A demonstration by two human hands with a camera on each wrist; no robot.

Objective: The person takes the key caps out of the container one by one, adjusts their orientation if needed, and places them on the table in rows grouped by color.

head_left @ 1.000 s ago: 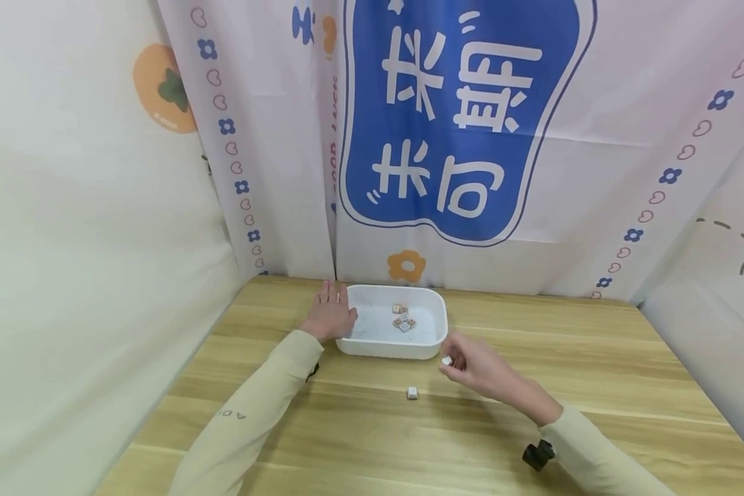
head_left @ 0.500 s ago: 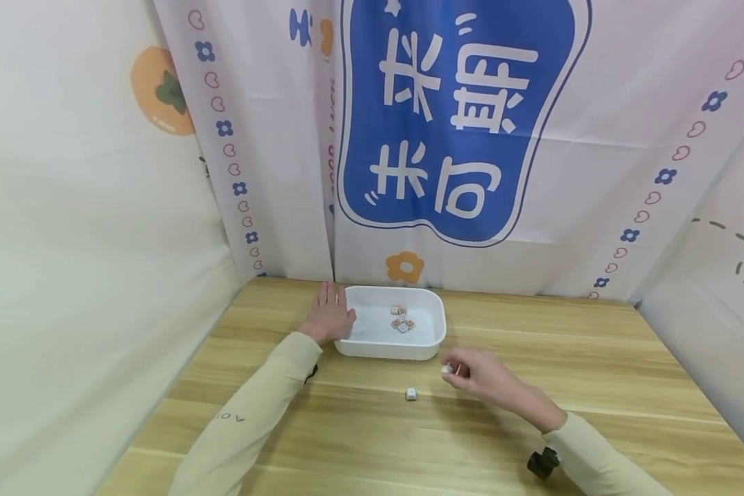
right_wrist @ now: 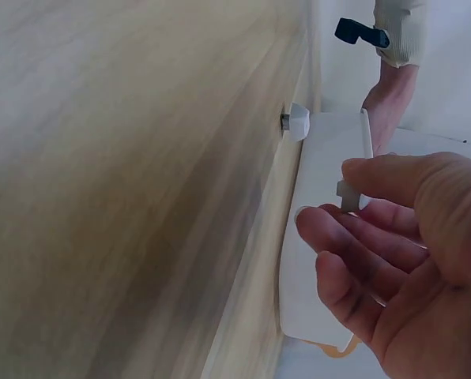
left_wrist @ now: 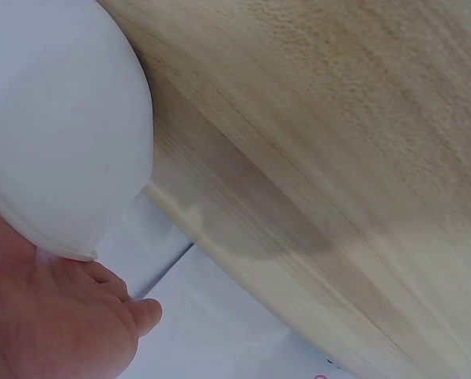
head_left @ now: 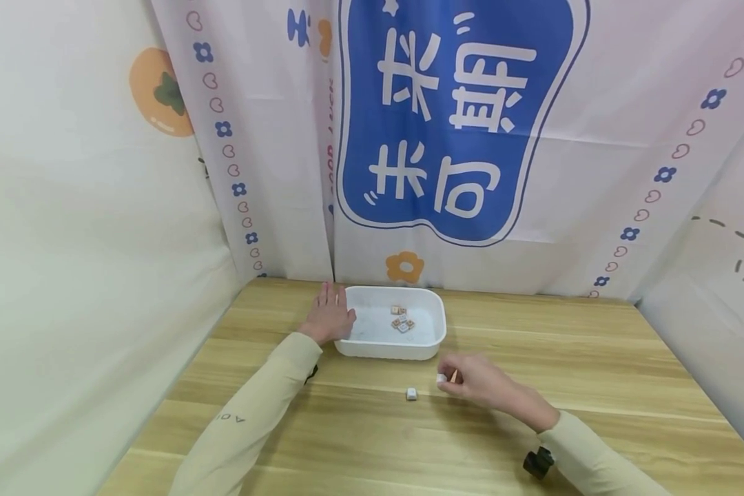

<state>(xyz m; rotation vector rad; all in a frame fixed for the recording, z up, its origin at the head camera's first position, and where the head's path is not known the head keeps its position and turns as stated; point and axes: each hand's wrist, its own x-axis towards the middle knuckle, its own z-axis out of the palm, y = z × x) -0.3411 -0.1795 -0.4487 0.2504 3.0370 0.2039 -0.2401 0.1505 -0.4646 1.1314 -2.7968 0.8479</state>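
Note:
My right hand pinches a small white keycap between thumb and fingertips, just above the table. In the right wrist view the pinched keycap shows side-on, the other fingers loosely bent beneath it. A second white keycap sits on the table, left of that hand. My left hand lies along the left end of a white plastic tray, fingers straight. Seen from the left wrist, its palm meets the tray's rim. Several white and orange-brown keycaps lie inside the tray.
The wooden table ends at a hanging printed curtain close behind the tray. A pale cloth wall borders the left side. A black wrist device hangs by the right sleeve.
My right hand has moved from beside the tray's front right corner nearer to me, carrying the pinched keycap lower and closer to the one on the table. The left hand stays at the tray.

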